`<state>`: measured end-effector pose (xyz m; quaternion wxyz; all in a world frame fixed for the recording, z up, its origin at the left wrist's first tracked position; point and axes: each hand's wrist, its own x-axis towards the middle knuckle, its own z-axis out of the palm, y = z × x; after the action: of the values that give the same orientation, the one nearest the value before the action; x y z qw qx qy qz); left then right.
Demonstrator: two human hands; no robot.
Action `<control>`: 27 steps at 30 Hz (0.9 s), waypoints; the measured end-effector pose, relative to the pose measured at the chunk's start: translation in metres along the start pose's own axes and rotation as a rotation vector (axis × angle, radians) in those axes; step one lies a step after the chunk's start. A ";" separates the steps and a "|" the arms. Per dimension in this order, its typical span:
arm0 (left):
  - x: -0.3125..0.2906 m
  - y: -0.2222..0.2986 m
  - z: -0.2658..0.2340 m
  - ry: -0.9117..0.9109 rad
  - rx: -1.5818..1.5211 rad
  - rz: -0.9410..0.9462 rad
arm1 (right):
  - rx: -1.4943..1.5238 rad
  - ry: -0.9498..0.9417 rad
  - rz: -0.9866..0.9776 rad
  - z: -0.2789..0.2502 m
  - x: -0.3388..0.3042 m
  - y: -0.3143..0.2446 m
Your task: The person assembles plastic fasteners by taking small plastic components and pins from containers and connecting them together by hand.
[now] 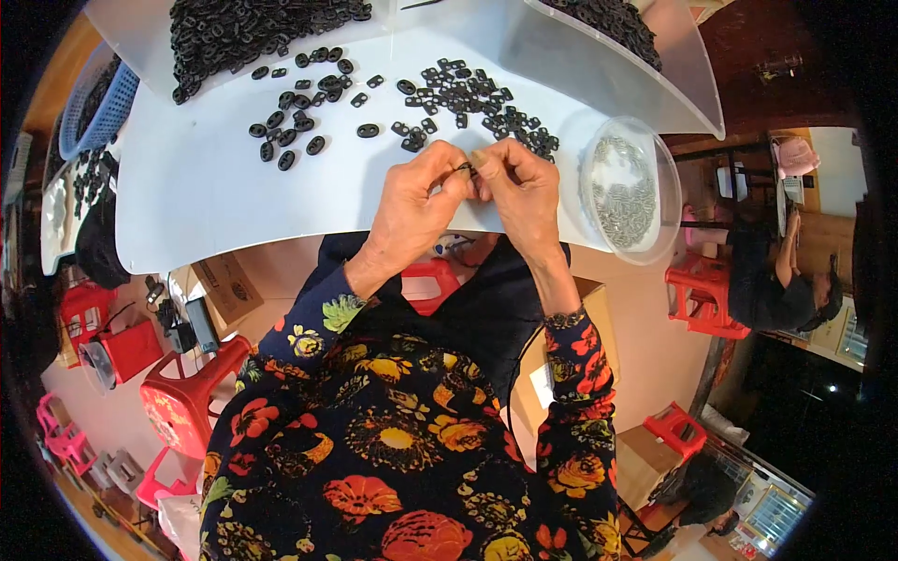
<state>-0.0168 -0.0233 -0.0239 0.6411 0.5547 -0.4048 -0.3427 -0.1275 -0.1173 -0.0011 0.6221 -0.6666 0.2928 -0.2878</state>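
Observation:
My left hand (417, 198) and my right hand (520, 192) meet over the front part of the white tabletop (215, 210). Both are closed in a pinch around a small black plastic piece (465, 167), mostly hidden by my fingertips. Just beyond my fingers lies a loose spread of small black two-holed pieces (460, 93). Further left, black oval pieces (315, 145) are scattered. To the right of my right hand stands a round clear tub (666, 201) with many small silvery metal pins (625, 210) in it.
A large pile of black pieces (253, 37) sits at the back left inside a pale tray. Another translucent bin (617, 79) stands back right. A blue basket (101, 112) is at the far left. Red stools (182, 402) and cardboard boxes (229, 290) stand below. Other people sit at the right.

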 end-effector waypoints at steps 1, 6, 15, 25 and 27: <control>-0.001 0.000 0.000 0.008 -0.026 -0.015 | 0.000 -0.004 -0.001 0.001 0.001 -0.002; -0.004 0.004 -0.001 0.047 -0.104 -0.039 | 0.030 -0.048 0.025 0.002 0.001 -0.006; -0.003 0.011 0.002 0.058 -0.218 -0.050 | 0.051 0.006 0.014 0.003 -0.006 -0.001; 0.007 0.026 -0.065 0.127 0.587 0.219 | 0.169 0.009 -0.002 0.001 -0.010 0.000; 0.018 0.034 -0.069 0.046 0.714 0.321 | 0.162 -0.004 -0.036 0.000 -0.009 0.002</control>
<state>0.0526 -0.0046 0.0086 0.4619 0.6799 -0.5660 -0.0630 -0.1339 -0.1107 -0.0036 0.6693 -0.6198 0.2553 -0.3205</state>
